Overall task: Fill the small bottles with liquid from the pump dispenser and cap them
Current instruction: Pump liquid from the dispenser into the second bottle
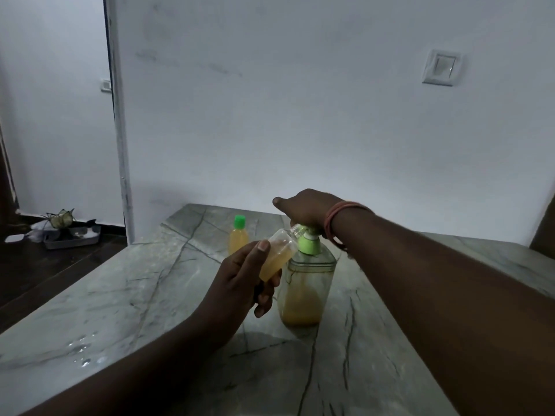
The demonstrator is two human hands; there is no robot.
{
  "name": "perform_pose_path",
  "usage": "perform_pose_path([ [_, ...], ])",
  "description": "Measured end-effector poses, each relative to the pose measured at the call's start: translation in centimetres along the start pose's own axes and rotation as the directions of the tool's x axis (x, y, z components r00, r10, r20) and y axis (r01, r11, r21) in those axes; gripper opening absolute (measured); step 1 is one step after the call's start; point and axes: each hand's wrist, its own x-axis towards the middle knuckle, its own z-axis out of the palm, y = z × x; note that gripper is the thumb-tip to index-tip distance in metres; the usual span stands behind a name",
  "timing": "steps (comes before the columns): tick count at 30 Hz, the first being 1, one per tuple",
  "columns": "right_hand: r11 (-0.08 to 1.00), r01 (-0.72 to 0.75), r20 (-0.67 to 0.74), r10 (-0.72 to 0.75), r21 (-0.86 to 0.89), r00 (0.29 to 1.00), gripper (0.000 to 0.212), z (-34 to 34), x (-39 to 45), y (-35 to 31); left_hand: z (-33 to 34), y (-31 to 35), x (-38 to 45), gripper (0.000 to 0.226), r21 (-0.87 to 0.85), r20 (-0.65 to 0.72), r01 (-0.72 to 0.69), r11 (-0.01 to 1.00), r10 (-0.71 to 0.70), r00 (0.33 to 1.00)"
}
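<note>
The left hand (240, 280) grips a small clear plastic bottle without cap (277, 256), tilted, its open neck touching the spout of the big clear pump dispenser with green collar (306, 277). This small bottle is about half full of yellow liquid. The right hand (303, 210) lies closed on top of the pump head. Behind, a second small bottle with green cap (238, 235) stands upright on the grey marble table (150, 295).

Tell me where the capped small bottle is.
The capped small bottle stands on the marble counter in the head view, left of and behind the pump dispenser, near the wall.
</note>
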Motion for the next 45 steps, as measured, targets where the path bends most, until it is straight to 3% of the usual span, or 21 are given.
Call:
perform_pose_path([
  [6,0.992,-0.010,-0.050,0.016,0.122,0.999,0.048,0.6,0.8,0.9,-0.1,-0.1,0.1,0.039,-0.026,0.022,-0.019,0.999,0.020,1.000],
  [12,1.000,0.005,-0.018,-0.005,-0.004,1.000,0.042,1.1,1.1,0.5,-0.2,-0.3,0.3,0.041,-0.025,0.022,-0.009,1.000,0.009,1.000],
  [17,0.997,0.022,-0.002,-0.022,-0.080,1.000,0.057,0.0,0.5,-0.3,0.0,0.1,0.0,0.042,-0.023,0.024,-0.007,1.000,0.007,1.000],
  [22,0.998,0.022,-0.060,-0.019,0.055,0.998,0.044,0.7,0.6,0.5,-0.1,0.0,0.1,0.038,-0.020,0.026,-0.011,1.000,0.012,1.000],
  [30,1.000,0.005,0.045,-0.004,-0.010,0.999,0.042,0.2,-0.2,-0.1,0.1,0.3,-0.2,0.044,-0.025,0.009,0.005,1.000,-0.005,1.000],
  [33,0.999,-0.009,-0.010,0.008,-0.053,1.000,0.037,-0.2,0.0,-0.3,0.3,0.3,-0.1,0.045,-0.019,0.009,0.014,1.000,-0.014,1.000],
  [38,0.992,-0.036,-0.091,0.047,0.120,0.995,0.033,1.3,1.3,0.6,0.3,-0.2,0.1,0.047,-0.054,0.007,0.008,0.998,-0.007,1.000],
  [45,1.000,0.010,0.002,-0.010,-0.025,1.000,0.029,0.9,1.0,0.5,0.3,-0.2,0.1,0.047,-0.058,-0.005,0.007,0.998,-0.008,1.000],
])
